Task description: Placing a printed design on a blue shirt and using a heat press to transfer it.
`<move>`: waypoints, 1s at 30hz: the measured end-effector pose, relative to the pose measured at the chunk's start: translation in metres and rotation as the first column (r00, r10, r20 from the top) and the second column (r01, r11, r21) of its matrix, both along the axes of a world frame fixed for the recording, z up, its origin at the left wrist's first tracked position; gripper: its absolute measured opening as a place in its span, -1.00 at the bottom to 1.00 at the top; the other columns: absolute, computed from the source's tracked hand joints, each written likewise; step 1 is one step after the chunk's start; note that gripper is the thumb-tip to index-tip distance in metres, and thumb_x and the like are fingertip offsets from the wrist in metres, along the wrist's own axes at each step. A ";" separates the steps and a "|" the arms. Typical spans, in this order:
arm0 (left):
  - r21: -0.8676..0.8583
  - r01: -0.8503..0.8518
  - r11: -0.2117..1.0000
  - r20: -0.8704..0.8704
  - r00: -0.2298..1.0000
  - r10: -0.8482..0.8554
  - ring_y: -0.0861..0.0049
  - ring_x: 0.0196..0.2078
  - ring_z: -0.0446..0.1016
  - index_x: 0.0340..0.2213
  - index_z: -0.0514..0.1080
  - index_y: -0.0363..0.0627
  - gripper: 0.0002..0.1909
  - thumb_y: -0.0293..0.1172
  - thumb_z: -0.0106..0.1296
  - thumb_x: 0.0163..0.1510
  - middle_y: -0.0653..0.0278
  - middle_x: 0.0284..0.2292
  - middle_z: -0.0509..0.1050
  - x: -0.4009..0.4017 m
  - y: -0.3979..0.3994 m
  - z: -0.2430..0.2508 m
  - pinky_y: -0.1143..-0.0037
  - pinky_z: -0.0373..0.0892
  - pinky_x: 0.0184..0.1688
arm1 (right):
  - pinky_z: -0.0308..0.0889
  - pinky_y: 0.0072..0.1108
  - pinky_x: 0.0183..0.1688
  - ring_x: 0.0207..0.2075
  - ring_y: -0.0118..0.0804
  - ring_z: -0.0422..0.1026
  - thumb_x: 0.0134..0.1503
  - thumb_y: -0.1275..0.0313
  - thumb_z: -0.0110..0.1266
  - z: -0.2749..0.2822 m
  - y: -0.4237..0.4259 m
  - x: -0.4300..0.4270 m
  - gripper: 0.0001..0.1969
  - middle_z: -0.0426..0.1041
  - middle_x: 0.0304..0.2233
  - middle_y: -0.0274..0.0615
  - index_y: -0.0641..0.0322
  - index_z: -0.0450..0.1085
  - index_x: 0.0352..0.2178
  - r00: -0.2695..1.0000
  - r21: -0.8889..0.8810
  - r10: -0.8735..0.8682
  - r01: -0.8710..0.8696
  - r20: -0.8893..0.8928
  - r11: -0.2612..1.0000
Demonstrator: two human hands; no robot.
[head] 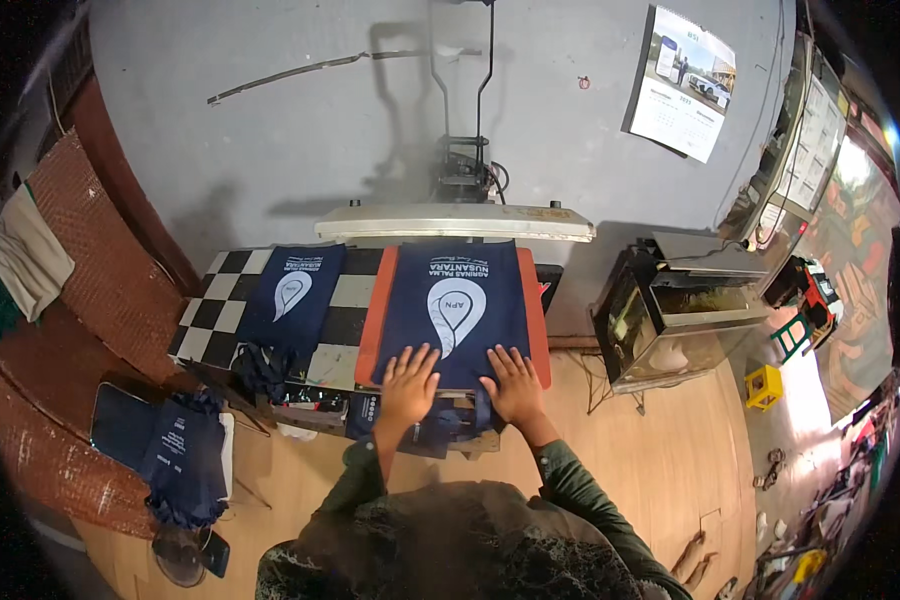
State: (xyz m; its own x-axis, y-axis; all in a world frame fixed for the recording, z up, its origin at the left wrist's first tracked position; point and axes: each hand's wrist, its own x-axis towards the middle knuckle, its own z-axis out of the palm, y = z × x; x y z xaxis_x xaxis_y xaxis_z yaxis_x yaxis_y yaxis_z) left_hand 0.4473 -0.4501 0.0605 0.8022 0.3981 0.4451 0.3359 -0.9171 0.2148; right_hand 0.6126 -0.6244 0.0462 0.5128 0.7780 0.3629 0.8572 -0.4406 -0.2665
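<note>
A dark navy fabric bag (412, 322) lies flat on an orange-red pad (538, 315) on the lower bed of a heat press. It carries a white drop-shaped emblem and lettering, upside down from my side. My left hand (411, 382) rests palm down on the bag's near left part, fingers spread. Flat near the bag's right near corner lies my right hand (514, 382), its fingers also apart. Neither hand grips anything. Beyond the bag, the pale upper platen (456, 223) of the press is raised, clear of the cloth.
A similar printed bag (292, 289) lies on the checkered tabletop (214, 311) to the left. More navy bags (184, 457) are stacked on a chair at lower left. A glass tank (667, 349) stands right of the table. A yellow stool (763, 387) and a person's feet (694, 562) are farther right.
</note>
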 end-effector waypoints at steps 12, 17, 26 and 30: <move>0.069 -0.141 0.988 -0.062 0.987 0.145 0.17 0.29 0.08 0.19 0.21 0.04 -0.52 -0.24 -0.21 0.25 0.24 0.23 0.18 -0.064 0.017 0.000 0.19 -0.02 0.29 | -0.06 -0.28 0.30 0.28 -0.05 0.09 0.25 0.22 -0.13 0.002 -0.065 0.014 -0.48 0.15 0.26 -0.21 0.05 0.14 0.23 0.995 0.039 0.096 -0.097 0.031 0.994; 0.086 -0.132 0.987 -0.048 0.989 0.137 0.19 0.28 0.08 0.18 0.23 0.08 -0.53 -0.26 -0.20 0.24 0.25 0.22 0.18 -0.063 0.017 -0.002 0.20 -0.01 0.27 | -0.11 -0.24 0.33 0.32 -0.12 0.02 0.27 0.21 -0.16 -0.012 -0.063 0.015 -0.47 0.09 0.30 -0.30 -0.01 0.09 0.25 0.998 0.032 0.051 -0.052 0.021 0.998; 0.105 -0.115 0.988 0.020 0.993 0.114 0.18 0.25 0.12 0.16 0.27 0.09 -0.54 -0.27 -0.16 0.22 0.26 0.20 0.22 -0.066 0.023 -0.009 0.18 0.03 0.24 | -0.12 -0.24 0.33 0.30 -0.11 0.07 0.26 0.24 -0.15 -0.013 -0.057 0.013 -0.50 0.15 0.26 -0.28 0.02 0.15 0.22 0.994 0.049 0.030 -0.036 0.108 0.998; 0.097 -0.078 0.992 0.044 0.996 0.074 0.17 0.23 0.14 0.15 0.27 0.11 -0.54 -0.27 -0.15 0.22 0.26 0.19 0.22 -0.069 0.025 -0.007 0.19 0.06 0.22 | -0.15 -0.21 0.34 0.29 -0.10 0.07 0.26 0.25 -0.16 -0.012 -0.059 0.011 -0.51 0.15 0.26 -0.27 0.03 0.16 0.21 0.994 0.077 0.017 -0.025 0.112 0.997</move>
